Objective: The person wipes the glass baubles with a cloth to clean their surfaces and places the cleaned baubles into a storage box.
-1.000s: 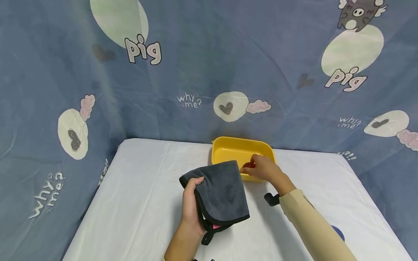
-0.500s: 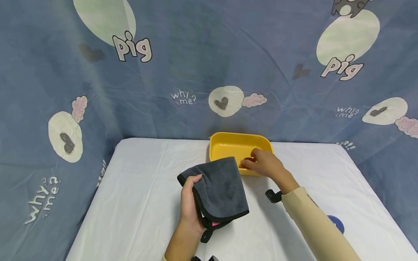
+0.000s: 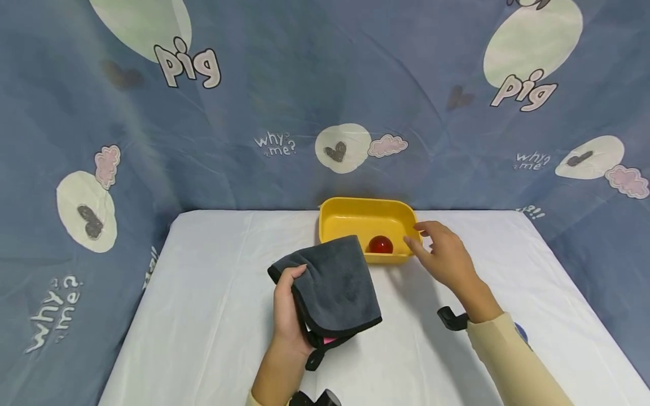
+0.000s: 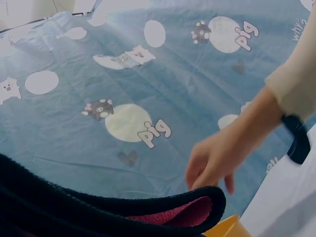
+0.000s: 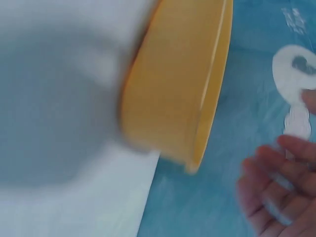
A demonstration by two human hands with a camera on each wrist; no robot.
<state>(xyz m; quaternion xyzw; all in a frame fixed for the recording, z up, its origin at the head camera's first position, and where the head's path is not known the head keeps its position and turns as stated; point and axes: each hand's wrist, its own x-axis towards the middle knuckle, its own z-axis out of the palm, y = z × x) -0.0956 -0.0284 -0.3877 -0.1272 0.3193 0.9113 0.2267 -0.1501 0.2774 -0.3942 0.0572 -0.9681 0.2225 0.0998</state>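
Note:
My left hand [image 3: 290, 324] grips a folded grey towel [image 3: 337, 287] with black edging and a hanging loop, its thumb on top. A pink inner layer of the towel peeks out at the lower edge, and its fold [image 4: 173, 217] fills the bottom of the left wrist view. Inside the yellow bin [image 3: 345, 217] at the back of the table lies a shiny red ball [image 3: 381, 245], near the front wall. My right hand [image 3: 447, 256] holds nothing at the bin's right rim, its thumb and fingers apart. The right wrist view shows those fingers [image 5: 291, 173] beside the bin.
A round blue thing [image 3: 521, 331] is partly hidden behind the right sleeve. Black wrist-worn devices show at the right wrist [image 3: 452, 318] and the left [image 3: 317, 398]. A blue printed curtain [image 3: 284, 84] stands behind the white-covered table [image 3: 213, 270].
My right hand has come out of the bin toward the right and its fingers have spread. The red ball now shows where that hand was. The left hand keeps holding the towel.

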